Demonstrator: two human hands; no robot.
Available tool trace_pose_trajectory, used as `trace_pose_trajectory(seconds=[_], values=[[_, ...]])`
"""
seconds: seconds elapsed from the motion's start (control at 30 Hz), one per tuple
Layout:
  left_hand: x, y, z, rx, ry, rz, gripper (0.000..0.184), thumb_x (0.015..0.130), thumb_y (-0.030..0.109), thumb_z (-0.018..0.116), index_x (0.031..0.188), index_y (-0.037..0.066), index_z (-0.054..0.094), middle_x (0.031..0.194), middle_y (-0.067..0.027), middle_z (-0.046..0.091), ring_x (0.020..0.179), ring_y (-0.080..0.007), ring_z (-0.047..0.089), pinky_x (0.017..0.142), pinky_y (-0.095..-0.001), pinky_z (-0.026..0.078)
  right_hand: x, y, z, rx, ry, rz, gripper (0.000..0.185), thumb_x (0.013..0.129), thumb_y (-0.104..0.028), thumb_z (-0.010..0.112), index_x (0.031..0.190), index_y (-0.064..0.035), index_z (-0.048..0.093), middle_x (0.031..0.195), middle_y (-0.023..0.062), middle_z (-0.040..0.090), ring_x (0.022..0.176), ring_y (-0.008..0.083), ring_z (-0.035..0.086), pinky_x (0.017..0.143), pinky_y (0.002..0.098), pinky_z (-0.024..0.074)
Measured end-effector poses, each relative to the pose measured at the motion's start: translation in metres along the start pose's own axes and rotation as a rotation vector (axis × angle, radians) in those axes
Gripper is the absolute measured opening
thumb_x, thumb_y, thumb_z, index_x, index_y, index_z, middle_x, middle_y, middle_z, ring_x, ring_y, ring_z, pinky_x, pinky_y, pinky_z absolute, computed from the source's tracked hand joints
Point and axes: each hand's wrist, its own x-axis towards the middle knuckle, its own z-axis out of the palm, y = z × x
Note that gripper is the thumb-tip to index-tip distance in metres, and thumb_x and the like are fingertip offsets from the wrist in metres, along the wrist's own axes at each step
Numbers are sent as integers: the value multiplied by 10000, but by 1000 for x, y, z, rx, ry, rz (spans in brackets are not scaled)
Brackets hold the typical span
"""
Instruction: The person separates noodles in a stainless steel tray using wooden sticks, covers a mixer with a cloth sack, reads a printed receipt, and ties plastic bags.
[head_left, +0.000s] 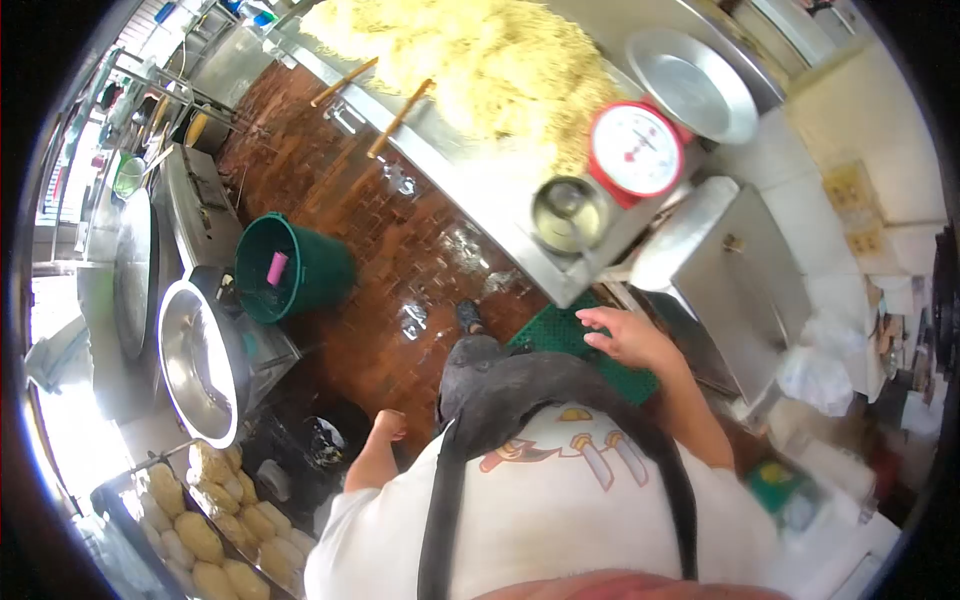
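Observation:
My right hand (622,336) is held out in the air above a green mat, its fingers apart and nothing in it. Low at my left side, my left hand (391,425) hangs over the dark floor area; its fingers look curled, and whether anything is in them is too small to tell. Nearest to my right hand is the corner of the steel counter (480,215). On that corner stands a metal pot (568,215) with a ladle and pale contents. Beside it is a red scale (637,150), and a large heap of yellow shredded food (480,60) covers the counter behind.
A green bin (325,270) with a pink item stands on the wet brick floor. Large steel bowl (198,365) is at the left, above trays of peeled roots (215,535). Two wooden handles (400,118) jut over the counter edge. A steel cabinet (745,290) stands right.

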Motion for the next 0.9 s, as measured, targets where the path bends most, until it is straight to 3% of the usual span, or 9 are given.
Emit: trace_pose_trajectory(seconds=[0.1, 0.27, 0.37, 0.4, 0.43, 0.5, 0.63, 0.77, 0.9], values=[[-44, 50, 11, 236, 588, 186, 220, 965, 190, 539, 796, 129, 667, 655, -20, 590, 527, -172, 569, 452, -356, 488, 86, -30, 25, -103, -49, -59, 448, 968, -230, 659, 1360, -37, 565, 1226, 199, 669, 1112, 356, 650, 962, 436, 520], [-85, 254, -15, 365, 653, 569, 166, 910, 122, 570, 759, 119, 639, 627, -21, 555, 491, -167, 519, 423, -358, 413, 186, -80, 31, -74, 48, -71, 434, 970, -249, 656, 1337, -32, 577, 1179, 204, 692, 1049, 366, 674, 915, 430, 540], [-96, 408, -34, 724, 793, 703, 251, 924, 253, 654, 1044, 44, 723, 953, -132, 741, 821, -259, 706, 765, -395, 564, 223, -105, 22, -39, -9, -8, 429, 973, -256, 656, 1336, -42, 575, 1151, 197, 701, 1023, 366, 678, 895, 428, 543], [-90, 449, -38, 640, 806, 935, 343, 910, 308, 690, 1129, 44, 712, 1056, -153, 745, 918, -282, 716, 807, -401, 560, 238, -107, 19, -87, -29, -5, 430, 973, -262, 661, 1338, -51, 578, 1146, 193, 702, 1011, 364, 680, 875, 424, 545], [-140, 490, 12, 478, 692, 884, 414, 905, 326, 700, 1197, 33, 683, 1081, -176, 739, 1018, -299, 706, 875, -400, 547, 256, -110, 18, -92, -25, -8, 433, 972, -264, 662, 1340, -52, 577, 1139, 189, 705, 1002, 363, 682, 867, 423, 546], [-145, 568, 23, 686, 761, 1087, 460, 898, 322, 717, 1237, 17, 657, 1061, -190, 738, 989, -321, 702, 891, -402, 544, 296, -114, 15, -99, -12, -15, 440, 971, -269, 665, 1344, -53, 575, 1124, 181, 710, 986, 360, 684, 852, 421, 547], [-207, 672, 84, 876, 810, 1265, 500, 873, 304, 743, 1264, 11, 638, 1173, -241, 665, 1064, -371, 655, 950, -427, 522, 390, -164, -6, -41, 10, -40, 427, 979, -280, 659, 1329, -47, 588, 1051, 181, 722, 955, 358, 687, 835, 410, 548], [-220, 760, 70, 1048, 987, 1400, 519, 855, 296, 755, 1270, 13, 622, 1257, -255, 595, 1192, -408, 573, 1033, -460, 472, 514, -161, -1, -81, 242, 102, 537, 970, -450, 641, 1279, -12, 615, 1039, 205, 718, 952, 346, 686, 833, 388, 545], [-215, 844, 32, 1220, 1124, 1482, 526, 841, 294, 772, 1238, -6, 603, 1284, -242, 582, 1217, -410, 552, 1050, -480, 455, 606, -182, 3, 338, 182, 373, 519, 971, -524, 616, 959, -5, 617, 696, 120, 667, 614, 242, 674, 614, 385, 545]])
